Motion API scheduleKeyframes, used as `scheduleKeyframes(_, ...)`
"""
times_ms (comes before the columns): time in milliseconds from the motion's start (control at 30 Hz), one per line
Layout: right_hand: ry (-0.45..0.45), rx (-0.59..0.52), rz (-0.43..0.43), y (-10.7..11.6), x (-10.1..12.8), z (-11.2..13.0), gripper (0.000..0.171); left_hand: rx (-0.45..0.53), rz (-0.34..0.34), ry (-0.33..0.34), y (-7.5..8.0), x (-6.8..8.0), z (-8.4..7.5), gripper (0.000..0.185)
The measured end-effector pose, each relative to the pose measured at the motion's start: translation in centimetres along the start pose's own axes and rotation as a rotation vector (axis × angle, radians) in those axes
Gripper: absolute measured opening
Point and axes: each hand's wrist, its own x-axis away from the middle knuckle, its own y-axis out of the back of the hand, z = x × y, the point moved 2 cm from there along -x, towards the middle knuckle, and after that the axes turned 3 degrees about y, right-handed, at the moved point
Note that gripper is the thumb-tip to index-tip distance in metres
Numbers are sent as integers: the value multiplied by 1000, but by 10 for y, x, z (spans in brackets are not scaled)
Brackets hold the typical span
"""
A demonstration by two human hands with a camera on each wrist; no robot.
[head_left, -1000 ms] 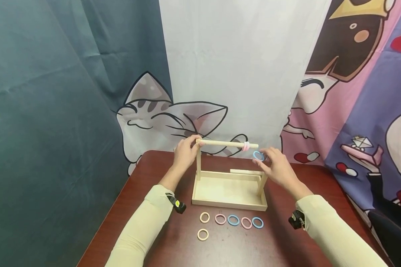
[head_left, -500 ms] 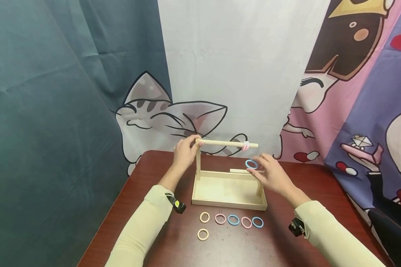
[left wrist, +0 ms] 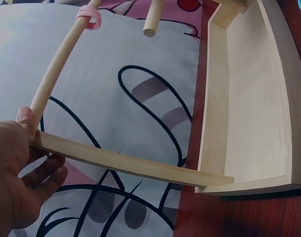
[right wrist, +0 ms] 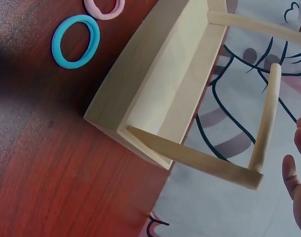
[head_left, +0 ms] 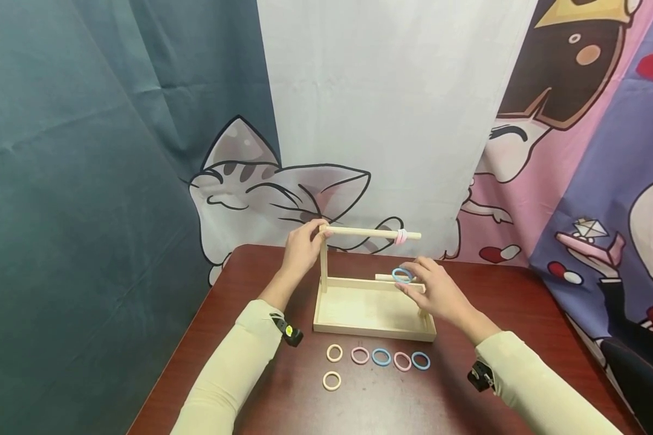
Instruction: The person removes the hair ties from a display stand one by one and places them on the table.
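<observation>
A wooden stand has a shallow tray (head_left: 372,332), a tall post (head_left: 323,269) with an upper dowel (head_left: 359,232), and a shorter post carrying a lower dowel (head_left: 383,277). My left hand (head_left: 303,244) grips the top of the tall post, where the upper dowel joins it. Pink rings (head_left: 400,237) hang near that dowel's free end. Between thumb and fingers, my right hand (head_left: 432,285) holds a blue ring (head_left: 394,278) around or in front of the lower dowel; I cannot tell which. The right wrist view catches only fingertips (right wrist: 290,173), without the held ring.
In front of the tray lie a pink ring (head_left: 352,356), a blue ring (head_left: 373,360), another pink ring (head_left: 395,364), another blue ring (head_left: 413,364) and two natural wood rings. A printed curtain (head_left: 326,121) hangs behind the dark red table (head_left: 283,386).
My right hand has carried the blue ring left and down, from beside the upper dowel's free end to the lower dowel. The left hand stays on the tall post.
</observation>
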Motion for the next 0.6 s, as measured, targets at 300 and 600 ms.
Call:
scheduleKeyframes(300,-2,7,44,-5,5,12,36,12,-3,-6,5,0,-5,34)
scheduleKeyframes(600,105,0,77,-22,17,29,38,-1,24,1,5,0,-3,29)
